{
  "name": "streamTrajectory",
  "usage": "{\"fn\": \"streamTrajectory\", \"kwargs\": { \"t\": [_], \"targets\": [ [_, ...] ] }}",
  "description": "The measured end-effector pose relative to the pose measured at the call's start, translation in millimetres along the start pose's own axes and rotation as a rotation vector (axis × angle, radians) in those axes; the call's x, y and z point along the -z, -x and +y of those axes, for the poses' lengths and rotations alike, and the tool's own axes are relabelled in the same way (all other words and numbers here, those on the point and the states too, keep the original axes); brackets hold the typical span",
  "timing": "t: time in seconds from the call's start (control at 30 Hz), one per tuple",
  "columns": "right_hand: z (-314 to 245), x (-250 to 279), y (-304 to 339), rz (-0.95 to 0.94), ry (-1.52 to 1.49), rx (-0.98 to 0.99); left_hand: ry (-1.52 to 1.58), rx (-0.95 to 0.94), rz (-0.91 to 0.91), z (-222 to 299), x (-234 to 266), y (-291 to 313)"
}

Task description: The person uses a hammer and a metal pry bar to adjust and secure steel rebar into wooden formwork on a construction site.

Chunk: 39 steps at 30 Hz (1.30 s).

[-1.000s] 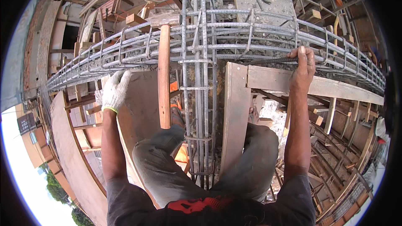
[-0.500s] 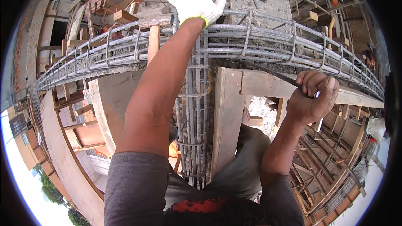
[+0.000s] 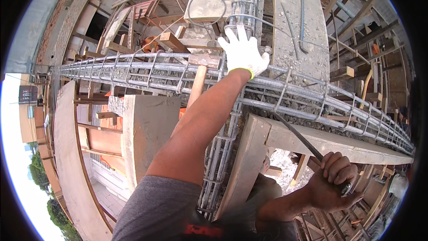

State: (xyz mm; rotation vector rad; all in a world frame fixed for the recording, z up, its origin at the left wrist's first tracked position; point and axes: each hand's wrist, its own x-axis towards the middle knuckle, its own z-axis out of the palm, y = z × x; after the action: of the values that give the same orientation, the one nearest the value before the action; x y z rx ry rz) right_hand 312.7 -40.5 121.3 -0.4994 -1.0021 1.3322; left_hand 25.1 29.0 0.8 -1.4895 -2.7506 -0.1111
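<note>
My left hand (image 3: pixel 243 52), in a white glove with a yellow cuff, lies with fingers spread on the rebar cage (image 3: pixel 133 73) where the long horizontal cage crosses a second cage (image 3: pixel 220 156) running toward me. The arm stretches far forward. Down at the lower right, my bare right hand (image 3: pixel 333 183) is closed around a dark metal rod (image 3: pixel 296 136). The rod slants up and left across a wooden formwork board (image 3: pixel 356 147) toward the cage.
A reddish wooden post (image 3: pixel 197 88) stands just left of my left arm. A wide board (image 3: pixel 149 127) sits below the cage at left. Behind lie a concrete slab (image 3: pixel 294 22), loose grey cable (image 3: pixel 200 6) and timber scaffolding (image 3: pixel 370 40). An open drop lies below.
My left arm rose from beside the wooden post and reached forward onto the cage crossing. My right hand came off the cage top and dropped low, now gripping the rod.
</note>
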Motion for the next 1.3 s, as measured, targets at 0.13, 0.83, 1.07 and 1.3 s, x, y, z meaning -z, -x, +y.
{"fn": "streamTrajectory", "kwargs": {
  "t": [0.13, 0.83, 1.07, 1.3],
  "targets": [
    [-8, 6, -2, -0.022, 0.007, -0.013, -0.013, 0.008, 0.020, 3, 14, 0],
    [45, 29, -13, -0.014, 0.157, 0.192, -0.056, 0.002, 0.056, -1, -16, 0],
    [123, 51, 6, 0.065, 0.228, 0.135, -0.097, -0.018, 0.132, 0, -21, -2],
    [145, 57, 4, 0.211, 0.182, -0.119, -0.001, 0.016, -0.029, 13, 23, 8]
  ]
}}
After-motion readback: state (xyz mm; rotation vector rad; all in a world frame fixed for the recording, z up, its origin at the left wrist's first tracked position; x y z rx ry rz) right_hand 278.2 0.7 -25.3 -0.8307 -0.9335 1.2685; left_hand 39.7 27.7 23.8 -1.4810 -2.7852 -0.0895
